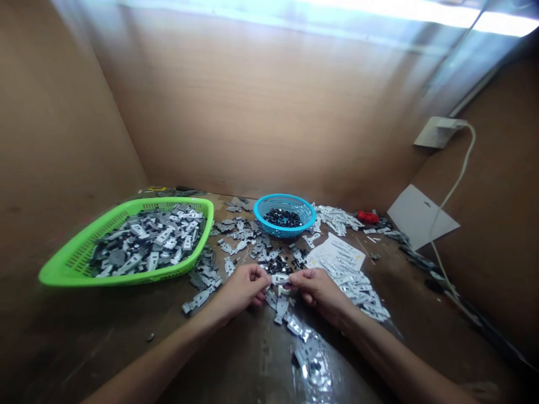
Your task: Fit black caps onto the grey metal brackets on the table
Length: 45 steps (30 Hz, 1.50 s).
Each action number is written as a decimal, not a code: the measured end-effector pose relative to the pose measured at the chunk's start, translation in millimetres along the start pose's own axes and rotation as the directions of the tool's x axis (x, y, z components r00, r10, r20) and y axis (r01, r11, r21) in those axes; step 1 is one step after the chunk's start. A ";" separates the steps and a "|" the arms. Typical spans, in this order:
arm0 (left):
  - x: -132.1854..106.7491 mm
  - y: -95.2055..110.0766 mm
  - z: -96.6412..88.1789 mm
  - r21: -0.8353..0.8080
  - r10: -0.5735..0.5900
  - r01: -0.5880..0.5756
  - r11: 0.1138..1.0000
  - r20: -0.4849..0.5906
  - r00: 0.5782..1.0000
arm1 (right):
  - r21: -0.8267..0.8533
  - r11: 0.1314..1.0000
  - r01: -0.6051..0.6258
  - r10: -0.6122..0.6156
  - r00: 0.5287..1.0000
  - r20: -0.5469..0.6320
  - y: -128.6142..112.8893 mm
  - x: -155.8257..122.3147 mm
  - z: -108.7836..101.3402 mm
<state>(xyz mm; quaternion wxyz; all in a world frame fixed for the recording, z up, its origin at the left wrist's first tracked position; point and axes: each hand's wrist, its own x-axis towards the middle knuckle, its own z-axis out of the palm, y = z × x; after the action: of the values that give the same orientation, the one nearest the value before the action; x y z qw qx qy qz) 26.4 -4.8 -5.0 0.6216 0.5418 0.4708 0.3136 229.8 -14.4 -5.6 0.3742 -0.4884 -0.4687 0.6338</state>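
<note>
Between my two hands is a small, flat, light-grey plastic part point(279, 279) with slots in it. My left hand point(251, 285) pinches its left end, and my right hand point(312, 285) grips the right end. Just behind it lies a heap of small black pieces point(278, 265). Loose grey parts point(281, 307) of similar shape are spread on the table below and around my hands. A blue round basket point(285, 229) with more black pieces stands beyond them. To the right, a pile of whitish parts point(364, 297) lies beside a white paper sheet point(356, 253).
At left, a green basket point(143, 278) is heaped with grey parts. A red object point(368, 217) lies at the back right near more whitish parts point(337, 219). A white card point(421, 216) leans on the right wall, with a cable point(461, 168) hanging past it. Wooden panels enclose the table.
</note>
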 end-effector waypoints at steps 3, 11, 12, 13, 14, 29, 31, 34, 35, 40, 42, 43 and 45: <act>-3.2 3.2 4.5 -0.041 0.007 -0.007 0.999 -0.002 1.000 | -0.041 0.998 0.038 -0.038 0.999 -0.007 -2.6 -2.3 4.2; -10.6 6.4 15.2 -0.013 0.105 -0.104 0.994 0.096 0.990 | -0.108 0.987 0.117 -0.107 0.990 0.093 -6.6 -10.7 10.7; -10.5 6.3 15.0 -0.002 0.126 -0.127 0.992 0.101 0.987 | -0.116 0.984 0.135 -0.123 0.987 0.100 -5.9 -11.3 11.6; -10.3 6.2 14.7 0.007 0.146 -0.148 0.989 0.106 0.984 | -0.125 0.980 0.152 -0.140 0.985 0.099 -4.8 -11.8 12.6; -10.2 6.2 14.4 0.011 0.161 -0.163 0.987 0.110 0.981 | -0.136 0.977 0.165 -0.154 0.984 0.091 -3.5 -12.0 13.7; -9.5 5.6 13.8 0.056 0.110 -0.116 0.992 0.098 0.989 | -0.232 0.961 0.149 -0.139 0.989 0.058 -3.2 -5.6 17.0; -10.0 5.3 15.1 0.048 0.087 -0.091 0.995 0.095 0.992 | -0.239 0.958 0.156 -0.154 0.988 0.031 -1.5 -5.6 17.8; -9.6 4.1 16.2 0.043 0.060 -0.065 0.997 0.095 0.994 | -0.247 0.954 0.169 -0.179 0.984 -0.015 1.3 -4.9 17.7; -9.3 3.7 16.4 0.044 0.060 -0.064 0.997 0.095 0.994 | -0.252 0.952 0.174 -0.186 0.982 -0.023 1.9 -4.7 17.4; -8.3 3.7 16.5 0.062 0.088 -0.094 0.994 0.093 0.992 | -0.218 0.965 0.147 -0.160 0.986 -0.044 2.0 -4.5 18.5; -8.3 4.5 16.5 0.050 0.095 -0.100 0.994 0.093 0.991 | -0.173 0.977 0.125 -0.136 0.989 -0.054 0.8 -4.7 20.3; -8.4 4.8 16.3 0.040 0.095 -0.099 0.994 0.097 0.991 | -0.153 0.981 0.120 -0.130 0.990 -0.053 0.2 -4.8 21.1; -8.5 4.8 15.9 0.007 0.084 -0.085 0.996 0.116 0.990 | -0.119 0.986 0.119 -0.124 0.992 -0.037 -1.3 -5.2 21.7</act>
<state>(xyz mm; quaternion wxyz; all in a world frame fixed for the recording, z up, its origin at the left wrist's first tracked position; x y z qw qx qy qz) 38.6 -17.5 1.3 0.6309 0.5822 0.4123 0.3051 210.1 -23.8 -1.2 0.3932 -0.4937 -0.5253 0.5707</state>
